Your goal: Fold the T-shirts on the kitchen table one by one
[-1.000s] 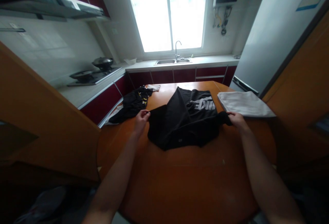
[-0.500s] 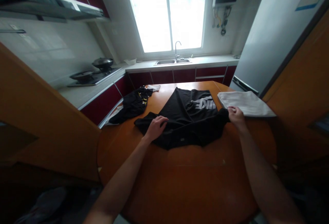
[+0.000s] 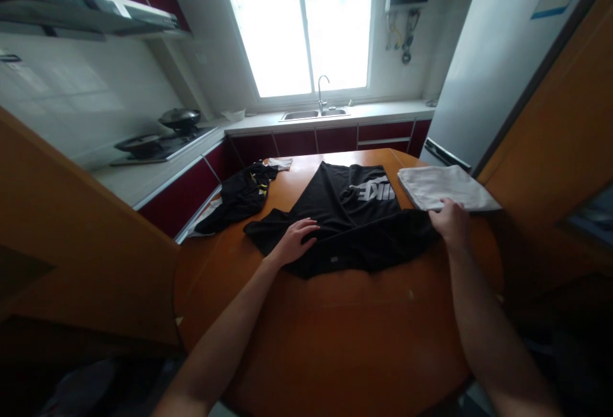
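The black shirt (image 3: 352, 222) was laid flat on the round counter (image 3: 345, 334), its long axis running across between both hands. The left hand (image 3: 293, 242) was pressed open-palmed on its left sleeve, nearer the body, while the right hand (image 3: 450, 222) was closed on the right sleeve end. A dark garment (image 3: 239, 197) was lying to the left and a folded white cloth (image 3: 443, 187) just beyond the right hand.

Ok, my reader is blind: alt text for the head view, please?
Two bare hands spread a black shirt on a wooden table: left hand flat on it, right hand at its edge beside a folded white cloth. Kitchen behind.
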`<state>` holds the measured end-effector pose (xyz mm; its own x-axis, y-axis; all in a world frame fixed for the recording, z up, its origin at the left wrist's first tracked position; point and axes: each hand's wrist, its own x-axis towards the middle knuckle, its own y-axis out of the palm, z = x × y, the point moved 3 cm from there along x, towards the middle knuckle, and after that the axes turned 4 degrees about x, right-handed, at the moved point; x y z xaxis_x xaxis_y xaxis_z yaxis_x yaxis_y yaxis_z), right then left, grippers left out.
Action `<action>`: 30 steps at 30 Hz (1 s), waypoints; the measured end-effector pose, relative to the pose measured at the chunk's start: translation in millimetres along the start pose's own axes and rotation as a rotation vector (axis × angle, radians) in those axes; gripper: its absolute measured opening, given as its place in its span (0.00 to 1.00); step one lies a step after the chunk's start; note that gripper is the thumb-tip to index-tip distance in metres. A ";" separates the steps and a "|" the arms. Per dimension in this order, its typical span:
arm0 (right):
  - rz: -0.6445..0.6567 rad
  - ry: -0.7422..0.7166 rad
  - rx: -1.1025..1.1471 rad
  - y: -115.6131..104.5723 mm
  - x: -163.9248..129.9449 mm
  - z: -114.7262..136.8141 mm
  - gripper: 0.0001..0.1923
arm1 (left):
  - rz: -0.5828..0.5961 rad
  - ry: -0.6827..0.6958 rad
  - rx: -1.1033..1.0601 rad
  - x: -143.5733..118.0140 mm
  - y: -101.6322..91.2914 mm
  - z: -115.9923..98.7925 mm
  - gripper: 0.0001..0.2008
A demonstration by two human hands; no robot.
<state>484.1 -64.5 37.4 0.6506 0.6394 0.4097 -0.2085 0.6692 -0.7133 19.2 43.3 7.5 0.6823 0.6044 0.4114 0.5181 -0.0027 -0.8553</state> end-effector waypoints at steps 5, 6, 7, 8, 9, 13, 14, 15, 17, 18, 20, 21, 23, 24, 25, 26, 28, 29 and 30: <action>-0.029 -0.278 0.112 -6.1 -41.9 50.8 0.18 | -0.014 0.056 -0.054 1.2 -8.2 2.4 0.13; 0.017 -0.379 0.192 -2.2 -57.1 64.5 0.17 | -0.023 0.047 -0.059 0.2 -10.0 7.7 0.13; 0.087 -0.463 0.252 3.3 -74.1 76.3 0.16 | -0.032 0.033 -0.060 -1.0 -11.5 13.7 0.13; 0.160 -0.527 0.283 9.6 -92.1 85.4 0.17 | -0.036 0.016 -0.056 -2.4 -12.3 19.7 0.13; 0.248 -0.580 0.281 16.7 -110.3 91.6 0.18 | -0.032 -0.003 -0.045 -3.9 -12.3 25.3 0.14; 0.515 -0.683 0.087 37.9 -166.4 88.9 0.29 | 0.042 -0.127 0.074 -8.9 -6.7 37.1 0.19; 0.555 -0.675 0.034 39.4 -173.9 83.8 0.32 | 0.075 -0.164 0.110 -10.0 -4.6 37.1 0.22; 0.589 -0.657 -0.009 39.1 -179.1 78.4 0.34 | 0.111 -0.199 0.142 -11.1 -2.7 35.9 0.24; 0.652 -0.620 -0.065 34.3 -186.1 68.4 0.36 | 0.193 -0.249 0.192 -14.1 0.4 30.5 0.28; 0.678 -0.603 -0.084 30.3 -189.1 64.1 0.37 | 0.233 -0.268 0.215 -16.4 1.4 26.4 0.29; 0.713 -0.568 -0.116 20.6 -195.9 56.6 0.37 | 0.303 -0.305 0.262 -23.4 2.6 16.1 0.31; 0.725 -0.552 -0.129 15.4 -200.1 53.2 0.37 | 0.332 -0.326 0.285 -28.4 3.2 10.0 0.31; 0.748 -0.524 -0.149 5.5 -210.3 46.5 0.37 | 0.366 -0.375 0.330 -41.5 5.0 -3.8 0.32; 0.757 -0.510 -0.154 0.8 -215.9 43.2 0.37 | 0.368 -0.400 0.350 -49.2 6.3 -11.0 0.33; 0.765 -0.499 -0.154 -3.8 -221.6 40.0 0.37 | 0.360 -0.422 0.366 -57.4 7.7 -18.3 0.33; 0.769 -0.491 -0.149 -8.3 -227.0 37.2 0.37 | 0.346 -0.442 0.376 -65.8 9.1 -25.2 0.33; 0.776 -0.483 -0.131 -16.8 -235.8 33.2 0.37 | 0.317 -0.480 0.375 -81.7 11.8 -36.8 0.34; 0.783 -0.481 -0.121 -20.6 -238.6 32.3 0.37 | 0.308 -0.494 0.366 -88.5 12.6 -41.2 0.35; 0.791 -0.480 -0.110 -23.9 -239.6 32.4 0.36 | 0.302 -0.503 0.355 -94.1 13.0 -44.5 0.36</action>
<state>309.5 -221.4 -25.3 -0.0280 0.9986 -0.0445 -0.3757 -0.0517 -0.9253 -15.3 -49.0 -28.3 0.4029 0.9151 0.0159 0.0843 -0.0198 -0.9962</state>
